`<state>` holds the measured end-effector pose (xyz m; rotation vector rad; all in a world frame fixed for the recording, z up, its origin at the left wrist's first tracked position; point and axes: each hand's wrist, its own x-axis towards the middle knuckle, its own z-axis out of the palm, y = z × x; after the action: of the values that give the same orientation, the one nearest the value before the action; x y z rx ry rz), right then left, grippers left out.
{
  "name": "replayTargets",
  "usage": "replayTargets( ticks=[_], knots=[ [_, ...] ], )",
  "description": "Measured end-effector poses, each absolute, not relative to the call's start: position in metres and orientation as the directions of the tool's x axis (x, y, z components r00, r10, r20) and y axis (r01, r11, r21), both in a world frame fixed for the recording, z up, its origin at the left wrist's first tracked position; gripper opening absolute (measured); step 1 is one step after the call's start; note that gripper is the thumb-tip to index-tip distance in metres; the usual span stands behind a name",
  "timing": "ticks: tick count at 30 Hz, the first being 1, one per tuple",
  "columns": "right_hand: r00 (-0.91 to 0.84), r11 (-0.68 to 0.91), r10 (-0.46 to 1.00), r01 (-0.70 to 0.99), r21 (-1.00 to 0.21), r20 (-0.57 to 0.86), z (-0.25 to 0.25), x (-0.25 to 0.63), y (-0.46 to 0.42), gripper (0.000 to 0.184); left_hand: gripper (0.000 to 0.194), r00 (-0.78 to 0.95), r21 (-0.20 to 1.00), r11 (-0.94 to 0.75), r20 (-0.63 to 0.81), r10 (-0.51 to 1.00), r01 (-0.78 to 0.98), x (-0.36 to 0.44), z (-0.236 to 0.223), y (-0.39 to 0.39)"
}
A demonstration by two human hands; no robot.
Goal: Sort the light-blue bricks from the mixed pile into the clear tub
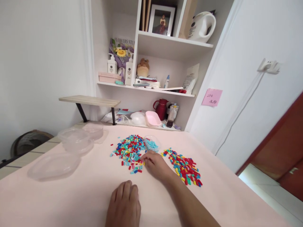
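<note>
Hands over pink table [71, 195] | left hand [124, 205] flat, palm down, fingers together, holding nothing | right hand [155, 164] stretched forward, fingertips pinching at edge of left bead pile [129, 151], beside small cup [151, 144] of blue beads | second pile [184, 167] right of wrist

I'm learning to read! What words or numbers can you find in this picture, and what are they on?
"FLOWERS STU", cut off by the shelf wall: on the bouquet wrapping.
"250", then a scribble too unclear to read: on the pink sticky note.
Labels on the pump bottles, the white jug and the papers: too small to read.
</note>
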<state>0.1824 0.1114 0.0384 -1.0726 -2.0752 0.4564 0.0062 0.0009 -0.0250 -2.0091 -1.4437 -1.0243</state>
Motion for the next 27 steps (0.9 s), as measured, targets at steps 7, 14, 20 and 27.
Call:
replayTargets(
  ticks=[7, 14, 20, 27],
  knots=[
    [-0.464, 0.578, 0.811, 0.537, -0.614, 0.357, 0.04, 0.185, 0.108, 0.035, 0.026, 0.247, -0.003, -0.375, 0.756, 0.606, 0.927, -0.002, -0.024, -0.001],
    [-0.465, 0.555, 0.824, 0.543, -0.63, 0.325, 0.035, 0.189, 0.111, 0.028, 0.026, 0.261, -0.023, -0.377, 0.76, 0.595, 0.926, -0.002, -0.023, -0.001],
    [-0.424, 0.58, 0.813, 0.524, -0.624, 0.399, 0.032, 0.186, 0.112, 0.022, 0.026, 0.267, -0.038, -0.369, 0.759, 0.594, 0.929, -0.004, -0.025, -0.001],
    [0.171, 0.388, 0.814, 0.553, -0.738, 0.556, 0.039, 0.205, 0.137, 0.028, 0.026, 0.279, -0.055, -0.375, 0.769, 0.575, 0.925, -0.005, -0.027, -0.001]
  ],
)
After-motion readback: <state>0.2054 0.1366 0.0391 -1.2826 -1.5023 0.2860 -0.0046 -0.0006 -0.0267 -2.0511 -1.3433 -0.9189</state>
